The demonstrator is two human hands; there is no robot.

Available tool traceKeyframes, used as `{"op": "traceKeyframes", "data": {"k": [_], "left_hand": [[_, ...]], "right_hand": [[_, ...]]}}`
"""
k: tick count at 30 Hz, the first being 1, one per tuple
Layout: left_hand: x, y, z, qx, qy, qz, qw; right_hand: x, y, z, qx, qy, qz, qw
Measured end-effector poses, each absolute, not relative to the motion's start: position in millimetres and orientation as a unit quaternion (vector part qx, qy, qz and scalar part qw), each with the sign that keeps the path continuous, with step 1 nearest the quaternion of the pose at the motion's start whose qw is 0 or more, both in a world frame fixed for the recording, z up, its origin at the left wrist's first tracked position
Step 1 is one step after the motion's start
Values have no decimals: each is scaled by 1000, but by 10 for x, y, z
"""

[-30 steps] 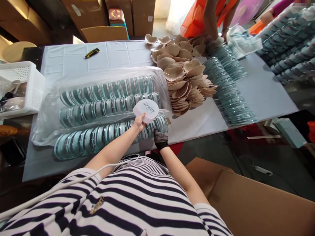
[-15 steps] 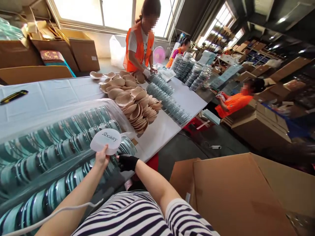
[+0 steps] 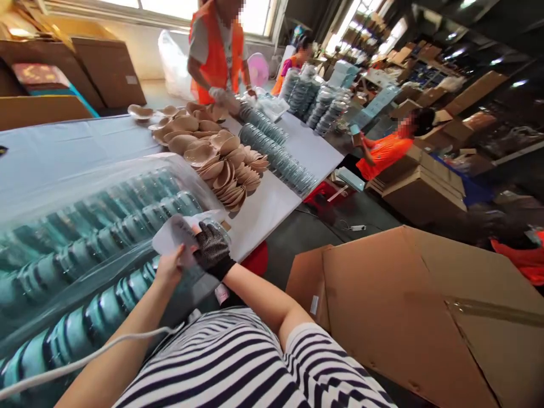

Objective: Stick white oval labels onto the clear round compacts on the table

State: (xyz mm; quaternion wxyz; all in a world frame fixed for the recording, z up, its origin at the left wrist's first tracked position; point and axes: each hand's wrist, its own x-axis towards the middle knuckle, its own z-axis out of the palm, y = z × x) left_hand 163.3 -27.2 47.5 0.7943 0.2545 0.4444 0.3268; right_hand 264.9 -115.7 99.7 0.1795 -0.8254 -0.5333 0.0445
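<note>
"What are we working among?"

"We are standing at a wide tabletop (image 3: pixel 278 207), and a big cardboard box (image 3: pixel 374 300) is sitting to our right. Long rows of teal containers (image 3: pixel 106 235) are lying to our left, the farther ones showing through clear plastic (image 3: pixel 121 168)."

"And beyond?"

"A co-worker (image 3: pixel 206 56) in an orange vest is standing at the far side, with a pile of beige cups (image 3: pixel 221 164) spreading between us."

"Is anything getting in the way?"

"Our left forearm (image 3: pixel 123 351) is crossing the nearest row and hiding part of it, while a white cable (image 3: pixel 114 343) is running over that arm."

"How are we holding things?"

"Our bare left grip (image 3: pixel 170 265) is pinching a white card (image 3: pixel 164 239) by its near edge, the thumb lying on top. We are seeing the card above the near row, just past those fingers."

"The other side?"

"Our gloved right grip (image 3: pixel 211 246) is meeting the card's right edge with curled fingers; we are not managing to tell whether it is closing on it."
</note>
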Motion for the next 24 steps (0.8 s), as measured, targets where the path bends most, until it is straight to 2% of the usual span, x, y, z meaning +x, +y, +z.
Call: {"op": "traceKeyframes", "data": {"k": [5,10,12,15,18,21,24], "left_hand": [[1610,-348,542,242,411,357,803],[1579,-332,466,246,382,324,830],[1559,-269,456,221,364,330,842],[1538,-62,483,158,364,379,836],[1532,148,507,101,394,409,817],[1544,207,472,87,402,396,821],[1568,163,394,82,402,386,826]], "right_hand": [[2631,-1202,961,-843,-490,6,223],[2620,-1163,827,-820,-517,3,247],[2691,-1213,851,-858,-441,13,261],[2858,-1503,918,-908,-313,-45,276],[2849,-2027,885,-904,-369,-67,206],[2602,-2414,722,-877,-470,9,102],[2344,-2318,557,-865,-492,93,14]]}}
